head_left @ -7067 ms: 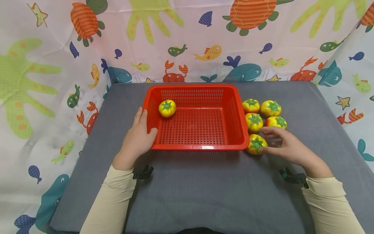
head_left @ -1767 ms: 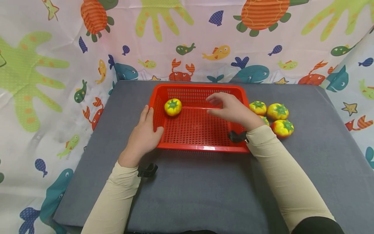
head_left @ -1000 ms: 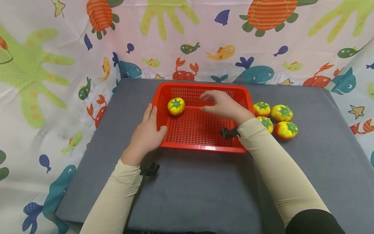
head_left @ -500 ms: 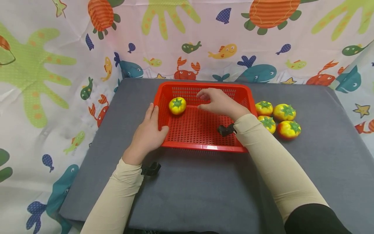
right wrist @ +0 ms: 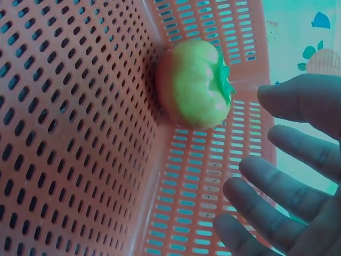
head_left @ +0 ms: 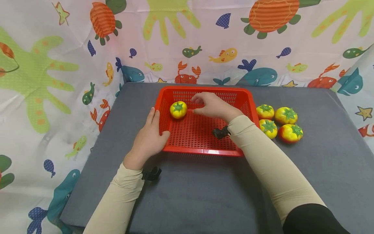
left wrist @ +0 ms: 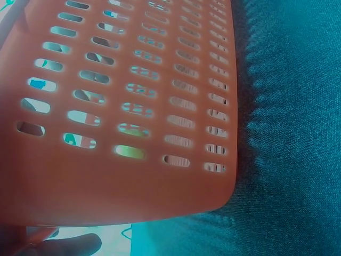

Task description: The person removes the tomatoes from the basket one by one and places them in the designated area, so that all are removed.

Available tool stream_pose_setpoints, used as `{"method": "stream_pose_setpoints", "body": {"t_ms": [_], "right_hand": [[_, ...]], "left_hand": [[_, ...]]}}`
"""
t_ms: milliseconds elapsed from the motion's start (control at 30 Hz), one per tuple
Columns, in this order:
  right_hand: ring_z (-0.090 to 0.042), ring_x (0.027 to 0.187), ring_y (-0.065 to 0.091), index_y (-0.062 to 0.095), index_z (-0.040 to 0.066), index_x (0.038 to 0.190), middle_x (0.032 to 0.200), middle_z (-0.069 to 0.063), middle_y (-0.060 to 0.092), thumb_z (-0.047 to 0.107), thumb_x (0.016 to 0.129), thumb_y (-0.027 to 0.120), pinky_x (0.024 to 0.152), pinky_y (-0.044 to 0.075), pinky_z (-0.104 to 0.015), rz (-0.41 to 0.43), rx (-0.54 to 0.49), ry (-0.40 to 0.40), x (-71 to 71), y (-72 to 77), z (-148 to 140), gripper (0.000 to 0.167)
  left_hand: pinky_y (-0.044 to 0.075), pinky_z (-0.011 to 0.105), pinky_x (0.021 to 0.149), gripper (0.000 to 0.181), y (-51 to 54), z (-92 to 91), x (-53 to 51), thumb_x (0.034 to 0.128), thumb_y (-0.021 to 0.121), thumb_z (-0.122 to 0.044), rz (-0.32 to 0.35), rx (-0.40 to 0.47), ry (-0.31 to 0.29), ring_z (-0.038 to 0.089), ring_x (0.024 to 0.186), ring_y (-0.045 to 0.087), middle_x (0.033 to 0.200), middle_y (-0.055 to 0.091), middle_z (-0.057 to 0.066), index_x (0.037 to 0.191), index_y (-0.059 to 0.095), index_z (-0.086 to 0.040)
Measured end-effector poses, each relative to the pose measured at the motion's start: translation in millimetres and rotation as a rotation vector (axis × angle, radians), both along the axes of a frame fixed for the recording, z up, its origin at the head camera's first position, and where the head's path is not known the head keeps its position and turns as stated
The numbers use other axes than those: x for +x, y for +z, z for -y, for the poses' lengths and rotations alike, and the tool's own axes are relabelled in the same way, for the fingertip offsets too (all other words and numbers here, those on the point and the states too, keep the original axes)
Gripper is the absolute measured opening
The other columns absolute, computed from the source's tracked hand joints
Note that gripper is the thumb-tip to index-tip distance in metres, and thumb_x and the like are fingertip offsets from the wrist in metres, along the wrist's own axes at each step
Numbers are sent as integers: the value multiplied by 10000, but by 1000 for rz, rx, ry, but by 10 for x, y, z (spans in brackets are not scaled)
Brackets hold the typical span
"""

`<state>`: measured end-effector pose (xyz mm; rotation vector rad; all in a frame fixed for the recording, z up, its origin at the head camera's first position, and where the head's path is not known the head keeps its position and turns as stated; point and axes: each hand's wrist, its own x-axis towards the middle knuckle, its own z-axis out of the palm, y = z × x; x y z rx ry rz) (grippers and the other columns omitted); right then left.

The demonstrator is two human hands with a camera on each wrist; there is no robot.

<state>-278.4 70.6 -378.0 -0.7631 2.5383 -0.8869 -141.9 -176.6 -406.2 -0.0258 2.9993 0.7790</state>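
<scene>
A red perforated basket (head_left: 211,151) stands on the grey table. My left hand (head_left: 150,138) holds its left rim, fingers straight along the outside and thumb over the edge; in the left wrist view a fingertip (left wrist: 80,245) shows beside the wall. One yellow-red tomato (head_left: 178,110) with a green star-shaped top sits in the basket's back left corner. Right of that tomato, my right hand (head_left: 211,106) hovers over the basket. In the right wrist view its fingers (right wrist: 287,181) are spread, with nothing between them, apart from the tomato (right wrist: 194,85).
Several more tomatoes stand close together just right of the basket, among them a front one (head_left: 290,133) and a back one (head_left: 285,115). A curtain (head_left: 169,65) printed with sea animals hangs behind the table and at both sides.
My right hand has gone from the tomatoes on the right into the basket, and lately slightly left. One fewer tomato shows beside the basket than at first. My left hand stays at the rim.
</scene>
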Motion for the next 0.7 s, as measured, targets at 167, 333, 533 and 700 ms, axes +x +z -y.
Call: {"method": "stream_pose_setpoints", "body": {"t_ms": [167, 333, 533, 700], "right_hand": [[-333, 1314, 577, 617, 61, 1400, 1392, -165, 634, 259, 958, 755, 1103, 483, -490, 6, -9, 25, -27, -13, 58, 504], [-334, 1300, 580, 630, 58, 1382, 1376, -171, 642, 246, 950, 765, 1093, 487, -495, 4, -24, 26, -40, -2, 115, 490], [-301, 1272, 577, 645, 79, 1365, 1361, -144, 644, 232, 945, 774, 1095, 486, -492, 8, -13, 30, -85, -20, 184, 465], [-288, 1256, 581, 657, 111, 1338, 1348, -125, 647, 232, 944, 773, 1088, 498, -481, 16, 2, 29, -122, -41, 225, 428]], "left_hand": [[581, 395, 671, 898, 12, 12, 7, 951, 594, -331, 9, -5, 1, 383, 967, 693, 1776, 44, 96, 1690, 157, -71], [616, 511, 786, 898, 35, 11, 2, 953, 600, -338, 9, -18, -6, 418, 1041, 695, 1778, 32, 84, 1689, 161, -71], [598, 572, 892, 911, 40, 9, 8, 956, 601, -346, 30, -23, -21, 448, 1142, 678, 1778, 5, 84, 1690, 141, -63], [623, 508, 817, 919, 40, 1, 7, 947, 608, -336, 34, -23, -24, 396, 1041, 700, 1779, 4, 84, 1692, 139, -75]]}}
